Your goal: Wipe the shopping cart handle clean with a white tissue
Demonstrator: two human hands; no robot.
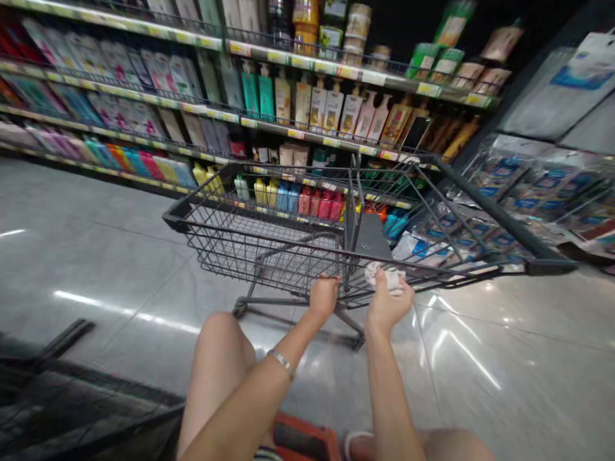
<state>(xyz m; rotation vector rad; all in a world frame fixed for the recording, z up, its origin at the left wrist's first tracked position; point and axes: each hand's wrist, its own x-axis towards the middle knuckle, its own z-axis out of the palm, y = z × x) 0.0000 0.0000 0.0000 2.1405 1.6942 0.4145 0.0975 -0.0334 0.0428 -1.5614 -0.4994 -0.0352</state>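
Right in front of me stands a dark wire shopping cart (230, 237), its basket side facing me. My left hand (323, 296) is closed around the wires low on that side, near the middle. A bunched white cloth (384, 275) is in my right hand (390, 304), pressed against the cart's side just below the upper rail. A grey panel (372, 238), the fold-down child seat by its look, sits inside the cart near my right hand. The cart's basket floor shows through the wires.
Shelves (192, 105) of bottles and jars run behind the cart. Packaged goods in clear plastic (500, 186) hang and lie at the right. Black metal framing (57, 358) is at the lower left. Something orange and black (307, 438) lies between my legs on the grey floor (96, 256).
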